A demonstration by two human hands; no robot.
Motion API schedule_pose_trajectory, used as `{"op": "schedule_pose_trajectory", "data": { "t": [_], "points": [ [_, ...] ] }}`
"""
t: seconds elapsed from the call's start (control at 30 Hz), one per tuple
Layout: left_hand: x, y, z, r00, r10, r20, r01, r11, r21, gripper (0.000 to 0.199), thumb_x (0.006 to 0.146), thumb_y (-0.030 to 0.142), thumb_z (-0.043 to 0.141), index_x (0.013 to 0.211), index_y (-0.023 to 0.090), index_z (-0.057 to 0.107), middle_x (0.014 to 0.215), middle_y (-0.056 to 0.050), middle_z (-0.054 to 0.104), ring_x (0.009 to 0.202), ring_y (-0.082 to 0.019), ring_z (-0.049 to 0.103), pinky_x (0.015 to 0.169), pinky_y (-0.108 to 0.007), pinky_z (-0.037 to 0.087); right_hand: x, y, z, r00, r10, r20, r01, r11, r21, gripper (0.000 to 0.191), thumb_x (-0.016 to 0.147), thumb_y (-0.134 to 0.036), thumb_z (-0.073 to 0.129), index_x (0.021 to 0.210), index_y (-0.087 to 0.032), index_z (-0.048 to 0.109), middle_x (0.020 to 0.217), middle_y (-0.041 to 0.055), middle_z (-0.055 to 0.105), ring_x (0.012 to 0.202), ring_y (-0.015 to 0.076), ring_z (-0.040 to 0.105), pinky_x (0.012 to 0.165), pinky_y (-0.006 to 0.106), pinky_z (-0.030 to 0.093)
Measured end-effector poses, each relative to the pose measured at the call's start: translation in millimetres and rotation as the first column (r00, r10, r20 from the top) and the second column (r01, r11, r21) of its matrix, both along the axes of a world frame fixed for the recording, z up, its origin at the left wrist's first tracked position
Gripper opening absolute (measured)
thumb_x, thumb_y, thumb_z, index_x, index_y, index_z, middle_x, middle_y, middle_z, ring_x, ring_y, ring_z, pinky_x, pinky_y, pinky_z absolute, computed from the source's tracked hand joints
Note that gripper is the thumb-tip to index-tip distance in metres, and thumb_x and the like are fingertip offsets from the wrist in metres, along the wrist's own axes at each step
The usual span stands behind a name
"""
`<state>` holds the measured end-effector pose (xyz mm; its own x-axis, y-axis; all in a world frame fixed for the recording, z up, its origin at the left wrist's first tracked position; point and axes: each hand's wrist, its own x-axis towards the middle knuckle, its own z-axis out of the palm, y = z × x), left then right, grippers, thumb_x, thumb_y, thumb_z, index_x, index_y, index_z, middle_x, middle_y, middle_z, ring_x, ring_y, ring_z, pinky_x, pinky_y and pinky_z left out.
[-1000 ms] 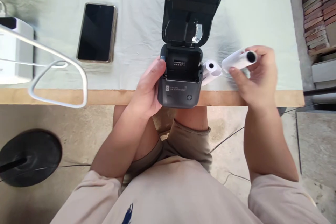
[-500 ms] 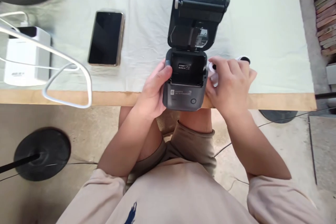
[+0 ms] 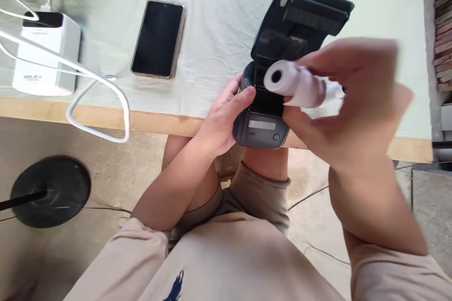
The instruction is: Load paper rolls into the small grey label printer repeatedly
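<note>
A dark grey label printer [image 3: 261, 128] sits at the table's front edge with its lid [image 3: 302, 21] swung up. My left hand [image 3: 226, 115] grips the printer's left side, thumb over the rim of its bay. Between the thumb and fingers of my right hand [image 3: 360, 103] is a white paper roll [image 3: 300, 83], its hollow core end facing left. The roll hangs above the printer's bay and hides much of it. Motion blurs the right hand. Behind the roll, a small white and dark thing shows partly by the right fingers; I cannot make out what it is.
A smartphone [image 3: 158, 39] lies on the pale cloth [image 3: 219, 19] left of the printer. Farther left stands a white power bank [image 3: 47, 56] with a looped white cable [image 3: 122, 99] reaching past the table edge. A round black base [image 3: 51, 190] rests on the floor.
My right hand has lifted the paper roll from beside the printer to over its bay. The printer has tilted clockwise, my left hand still on it. The view has shifted slightly.
</note>
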<state>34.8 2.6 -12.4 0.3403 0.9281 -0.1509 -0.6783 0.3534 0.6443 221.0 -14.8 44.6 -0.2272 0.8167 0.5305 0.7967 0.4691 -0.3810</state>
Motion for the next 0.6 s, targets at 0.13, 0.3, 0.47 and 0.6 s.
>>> {"op": "schedule_pose_trajectory", "data": {
  "t": [0.13,0.3,0.47,0.6],
  "points": [
    [-0.9,-1.8,-1.7,0.998,-0.003,-0.057,0.006,0.999,0.045,0.032,0.103,0.034,0.079,0.131,0.021,0.068,0.125,-0.007,0.085,0.139,-0.033,0.08,0.112,-0.04,0.069,4.5,12.4,-3.3,0.956,0.077,0.284,-0.103,0.992,0.076,0.027,0.09,-0.017,0.07,0.115,-0.027,0.068,0.083,-0.0034,0.076,0.068,0.02,0.068,0.082,0.042,0.053],
    [-0.2,-1.6,0.9,0.995,0.004,-0.095,-0.003,1.0,0.018,0.028,0.103,0.036,0.076,0.127,0.024,0.069,0.124,-0.004,0.085,0.134,-0.029,0.081,0.107,-0.036,0.069,5.9,13.5,-9.1,0.964,0.146,0.221,-0.18,0.973,0.143,0.01,0.103,-0.022,0.074,0.101,-0.028,0.066,0.089,-0.0032,0.085,0.075,0.0206,0.077,0.08,0.041,0.05],
    [-5.7,-0.4,-1.2,0.998,-0.014,-0.061,0.014,1.0,-0.003,0.037,0.087,0.039,0.091,0.116,0.025,0.072,0.107,-0.003,0.084,0.106,-0.026,0.085,0.088,-0.032,0.069,-3.3,-6.4,-13.5,0.955,0.272,0.115,-0.287,0.947,0.143,0.009,0.104,-0.022,0.077,0.103,-0.029,0.071,0.099,-0.0004,0.088,0.1,0.0269,0.086,0.083,0.044,0.055],
    [-10.3,-2.4,-3.4,0.992,-0.005,-0.128,0.006,1.0,0.01,0.063,0.069,0.028,0.101,0.125,0.026,0.07,0.103,0.001,0.083,0.102,-0.026,0.086,0.085,-0.032,0.069,-0.8,-1.8,-26.2,0.949,0.28,-0.144,-0.239,0.939,0.248,0.007,0.108,-0.036,0.073,0.109,-0.03,0.077,0.098,0.0024,0.084,0.1,0.0295,0.083,0.087,0.047,0.062]
  ]
}}
